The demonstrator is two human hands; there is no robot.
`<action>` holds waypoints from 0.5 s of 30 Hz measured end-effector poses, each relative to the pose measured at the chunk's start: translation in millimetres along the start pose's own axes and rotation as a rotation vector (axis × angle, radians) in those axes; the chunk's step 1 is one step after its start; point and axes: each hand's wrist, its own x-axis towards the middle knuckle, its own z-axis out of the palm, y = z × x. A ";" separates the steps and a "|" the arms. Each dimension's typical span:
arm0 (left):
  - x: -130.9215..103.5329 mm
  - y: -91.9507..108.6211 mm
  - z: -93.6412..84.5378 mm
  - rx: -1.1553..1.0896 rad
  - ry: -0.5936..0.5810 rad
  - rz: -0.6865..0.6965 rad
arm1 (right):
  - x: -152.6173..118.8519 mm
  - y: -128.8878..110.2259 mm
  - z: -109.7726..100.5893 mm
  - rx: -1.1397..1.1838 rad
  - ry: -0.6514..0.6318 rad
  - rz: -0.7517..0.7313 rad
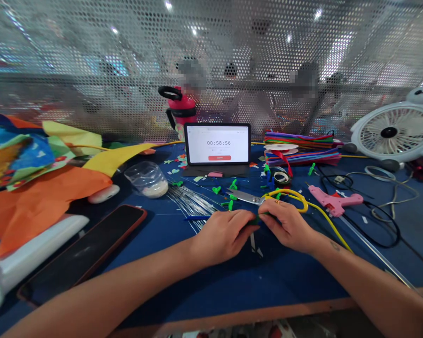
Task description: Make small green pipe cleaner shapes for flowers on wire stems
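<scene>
Both my hands meet above the middle of the blue table, fingertips pinched close together. Between them shows a short dark green pipe cleaner [255, 220], mostly covered by the fingers. My left hand [223, 234] closes on its left end and my right hand [285, 223] on the other. A blue stem [197, 218] lies just left of my left hand; whether the hand touches it I cannot tell. Yellow-handled scissors [246, 196] rest right behind my hands. Small bright green twisted pieces [233, 184] are scattered around them, beside a bundle of silvery wires [190, 202].
A tablet [217, 143] with a timer stands at the back before a perforated metal screen [127, 70]. Right are a pink glue gun [334, 199], pipe cleaner bundles [303, 157] and a fan [391, 131]. Left are a phone [88, 249], a clear cup [146, 178] and orange paper [45, 197].
</scene>
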 end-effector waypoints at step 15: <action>8.6 0.6 9.3 -1.011 -0.070 -0.604 | 0.3 1.9 0.2 0.016 -0.011 -0.014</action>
